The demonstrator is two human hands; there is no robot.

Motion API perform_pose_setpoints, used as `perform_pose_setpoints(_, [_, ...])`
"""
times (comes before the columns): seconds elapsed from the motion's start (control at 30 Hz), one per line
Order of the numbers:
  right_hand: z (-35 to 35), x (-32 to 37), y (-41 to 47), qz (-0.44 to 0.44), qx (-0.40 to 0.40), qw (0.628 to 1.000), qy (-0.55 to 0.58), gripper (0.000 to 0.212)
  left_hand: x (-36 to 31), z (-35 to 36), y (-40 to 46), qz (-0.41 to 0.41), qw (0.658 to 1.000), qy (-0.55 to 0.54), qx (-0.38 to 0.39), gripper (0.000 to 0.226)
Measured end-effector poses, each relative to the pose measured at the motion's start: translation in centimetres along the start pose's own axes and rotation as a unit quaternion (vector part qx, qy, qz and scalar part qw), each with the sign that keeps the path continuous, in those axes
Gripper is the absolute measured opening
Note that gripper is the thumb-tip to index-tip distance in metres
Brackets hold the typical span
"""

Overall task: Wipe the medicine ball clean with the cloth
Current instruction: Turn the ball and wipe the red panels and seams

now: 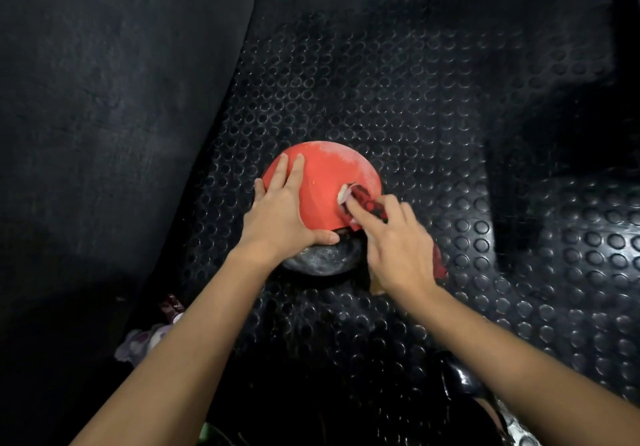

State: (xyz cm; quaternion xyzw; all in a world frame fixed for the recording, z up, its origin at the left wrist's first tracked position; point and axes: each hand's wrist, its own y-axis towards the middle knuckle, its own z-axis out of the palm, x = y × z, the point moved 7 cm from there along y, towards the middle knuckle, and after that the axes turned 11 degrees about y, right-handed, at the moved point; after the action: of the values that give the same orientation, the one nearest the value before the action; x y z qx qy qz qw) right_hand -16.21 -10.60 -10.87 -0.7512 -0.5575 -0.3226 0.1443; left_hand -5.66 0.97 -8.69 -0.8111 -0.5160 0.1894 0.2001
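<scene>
The right hand [398,241] holds a red-and-black patterned cloth [363,203], its fingers curled over the bunched fabric and the forefinger stretched out to press the cloth's leading fold onto the ball; the rest of the cloth trails out behind the hand on the right. The left hand [280,210] lies flat on the medicine ball [325,182], fingers straight and spread, thumb hooked along the near edge of the red panel, probably to stop the ball rolling under the wiping pressure. The ball, red on top with a dark grey near panel, sits on the black studded rubber mat [433,116] in the middle of the scene. A pale dusty film shows on its far right side, so that part likely remains to be wiped. No container is in view; a small pale patterned object [145,340] lies near left, too dim to identify.
</scene>
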Motion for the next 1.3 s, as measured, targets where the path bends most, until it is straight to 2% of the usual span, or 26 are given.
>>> perform_pose_setpoints(0.13, [0.2, -4.5, 2.5, 0.194, -0.017, 0.979, 0.056, 0.047, 0.0, 0.0, -0.1, 0.003, 1.0, 0.004, -0.007, 0.132])
perform_pose_setpoints(0.17, [0.2, -4.7, 2.7, 0.214, -0.019, 0.975, 0.061, 0.047, 0.0, 0.1, 0.0, 0.003, 1.0, 0.005, -0.005, 0.132])
perform_pose_setpoints(0.37, [-0.1, -1.0, -0.1, 0.128, 0.007, 0.989, 0.072, 0.048, 0.1, 0.0, 0.1, 0.007, 1.0, 0.002, -0.007, 0.132])
perform_pose_setpoints(0.53, [0.7, -4.9, 1.9, 0.248, -0.007, 0.964, 0.093, 0.048, 0.1, 0.1, 0.0, 0.007, 1.0, 0.004, -0.011, 0.132])
perform_pose_setpoints(0.7, [-0.2, -0.9, -0.3, 0.129, 0.014, 0.988, 0.082, 0.05, 0.2, 0.1, 0.0, 0.01, 1.0, -0.003, -0.012, 0.133])
perform_pose_setpoints(0.87, [-0.2, -4.1, 2.6, 0.204, -0.001, 0.976, 0.075, 0.047, -0.3, -0.2, 0.2, 0.025, 1.0, -0.001, -0.001, 0.133])
perform_pose_setpoints(1.07, [-0.6, -3.8, 1.0, 0.187, 0.023, 0.981, 0.052, 0.05, 0.6, -0.8, 0.7, 0.103, 0.995, 0.016, 0.014, 0.138])
perform_pose_setpoints(1.13, [-0.8, -3.6, 0.6, 0.18, 0.027, 0.982, 0.043, 0.051, 1.5, -0.7, 0.7, 0.111, 0.994, -0.013, 0.009, 0.142])
perform_pose_setpoints(1.2, [-1.6, -2.0, 0.7, 0.117, 0.007, 0.992, 0.037, 0.049, 2.3, -0.3, 0.4, 0.088, 0.994, -0.065, 0.005, 0.144])
perform_pose_setpoints(1.3, [-2.2, 1.8, 1.6, -0.068, 0.01, 0.997, -0.018, 0.042, 2.5, -0.1, 0.3, 0.076, 0.992, -0.099, -0.015, 0.144])
